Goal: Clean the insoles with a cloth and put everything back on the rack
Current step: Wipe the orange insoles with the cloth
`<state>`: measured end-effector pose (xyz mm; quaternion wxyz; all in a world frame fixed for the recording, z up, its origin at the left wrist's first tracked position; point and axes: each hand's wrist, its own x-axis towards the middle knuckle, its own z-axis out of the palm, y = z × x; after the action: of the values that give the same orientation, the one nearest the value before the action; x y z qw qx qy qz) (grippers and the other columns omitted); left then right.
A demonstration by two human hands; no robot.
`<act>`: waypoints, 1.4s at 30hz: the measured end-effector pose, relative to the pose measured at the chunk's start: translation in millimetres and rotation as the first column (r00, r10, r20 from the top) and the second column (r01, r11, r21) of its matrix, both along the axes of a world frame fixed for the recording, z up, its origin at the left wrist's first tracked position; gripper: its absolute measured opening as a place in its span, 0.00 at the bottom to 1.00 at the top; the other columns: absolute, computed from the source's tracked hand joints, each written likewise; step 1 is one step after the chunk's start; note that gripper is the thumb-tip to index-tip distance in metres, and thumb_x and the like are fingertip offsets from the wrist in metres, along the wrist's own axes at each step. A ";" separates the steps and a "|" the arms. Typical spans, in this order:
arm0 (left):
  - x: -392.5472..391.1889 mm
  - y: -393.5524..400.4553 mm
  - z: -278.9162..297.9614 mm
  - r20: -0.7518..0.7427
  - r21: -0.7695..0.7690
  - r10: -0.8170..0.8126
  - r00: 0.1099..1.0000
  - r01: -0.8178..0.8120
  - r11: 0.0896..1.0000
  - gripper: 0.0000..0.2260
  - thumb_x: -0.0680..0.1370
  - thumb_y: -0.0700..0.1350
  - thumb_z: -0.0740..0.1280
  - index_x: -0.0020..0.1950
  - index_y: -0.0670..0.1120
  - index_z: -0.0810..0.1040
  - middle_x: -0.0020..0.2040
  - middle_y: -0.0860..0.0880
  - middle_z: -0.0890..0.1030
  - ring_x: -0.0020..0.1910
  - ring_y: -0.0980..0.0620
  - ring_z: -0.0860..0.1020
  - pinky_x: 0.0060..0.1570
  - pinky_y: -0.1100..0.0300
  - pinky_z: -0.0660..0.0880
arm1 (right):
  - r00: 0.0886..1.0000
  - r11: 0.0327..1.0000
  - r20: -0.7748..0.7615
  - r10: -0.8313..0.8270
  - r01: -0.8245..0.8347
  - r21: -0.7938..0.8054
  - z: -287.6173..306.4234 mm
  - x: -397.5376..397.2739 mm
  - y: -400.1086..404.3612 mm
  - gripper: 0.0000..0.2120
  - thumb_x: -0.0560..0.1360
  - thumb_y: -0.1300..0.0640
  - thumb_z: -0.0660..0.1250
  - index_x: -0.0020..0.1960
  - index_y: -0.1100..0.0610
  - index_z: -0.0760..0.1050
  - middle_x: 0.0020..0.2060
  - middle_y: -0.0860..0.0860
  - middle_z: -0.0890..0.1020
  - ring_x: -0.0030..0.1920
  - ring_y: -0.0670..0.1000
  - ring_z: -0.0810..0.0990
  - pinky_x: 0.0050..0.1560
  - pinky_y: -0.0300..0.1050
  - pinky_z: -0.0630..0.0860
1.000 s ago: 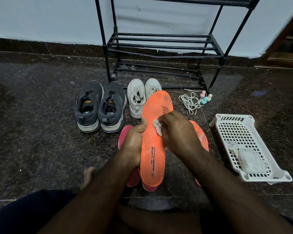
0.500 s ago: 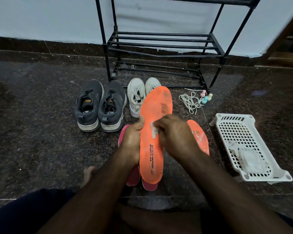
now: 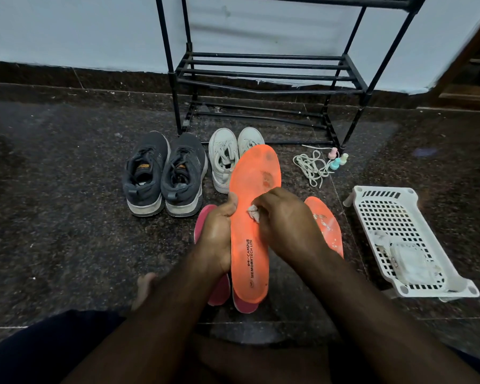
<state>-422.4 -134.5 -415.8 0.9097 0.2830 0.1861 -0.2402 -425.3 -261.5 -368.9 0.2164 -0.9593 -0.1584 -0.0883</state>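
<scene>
My left hand grips the left edge of an orange insole, held up lengthwise over the floor. My right hand pinches a small whitish cloth against the insole's middle. Dirt marks show near the insole's toe. A second orange insole lies on the floor to the right, partly behind my right arm. Pink insoles lie underneath, mostly hidden. The black metal rack stands against the wall beyond.
A grey pair of sneakers and a white pair sit on the dark stone floor before the rack. Loose white laces and small pastel bottles lie to the right. A white perforated basket holds a packet.
My right hand with the cloth has slid a little toward the insole's toe and left. The insole has lifted and shifted slightly between frames.
</scene>
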 end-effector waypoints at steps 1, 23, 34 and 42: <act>1.2 -0.1 -1.6 0.001 0.013 0.001 1.000 -0.001 1.000 0.26 0.80 0.59 0.59 0.52 0.38 0.84 0.52 0.39 0.80 0.49 0.42 0.79 0.60 0.47 0.70 | 1.000 1.000 -0.013 -0.002 0.002 0.015 0.3 -1.6 1.5 0.11 0.71 0.56 0.63 0.47 0.57 0.82 0.40 0.54 0.80 0.43 0.59 0.80 0.43 0.52 0.77; 19.5 2.2 21.9 0.145 0.106 -0.084 0.986 0.069 0.992 0.39 0.73 0.75 0.55 0.52 0.42 0.85 0.54 0.42 0.81 0.53 0.56 0.80 0.70 0.43 0.67 | 0.963 0.880 -0.271 -0.005 0.133 0.455 6.7 3.0 -10.0 0.11 0.73 0.65 0.63 0.45 0.51 0.80 0.39 0.45 0.83 0.39 0.47 0.82 0.44 0.53 0.81; -3.9 -6.4 12.2 0.057 -0.053 -0.027 0.998 0.030 0.998 0.30 0.76 0.63 0.58 0.59 0.39 0.82 0.55 0.38 0.81 0.54 0.41 0.80 0.63 0.47 0.70 | 0.997 0.991 0.028 0.078 -0.081 0.108 -1.7 2.7 1.8 0.12 0.69 0.61 0.63 0.48 0.57 0.84 0.43 0.54 0.81 0.45 0.58 0.80 0.47 0.50 0.76; -1.3 -5.1 7.6 -0.023 -0.011 0.032 0.999 -0.032 0.999 0.33 0.81 0.64 0.53 0.47 0.38 0.85 0.45 0.38 0.84 0.45 0.41 0.83 0.56 0.48 0.73 | 0.965 0.981 -0.181 0.188 -0.174 0.091 9.1 -10.3 6.8 0.10 0.71 0.61 0.70 0.50 0.51 0.85 0.45 0.49 0.84 0.47 0.50 0.81 0.50 0.45 0.75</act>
<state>-423.8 -139.6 -408.2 0.9128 0.2723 0.1995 -0.2298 -435.6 -254.7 -359.7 0.2732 -0.9361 -0.2208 0.0172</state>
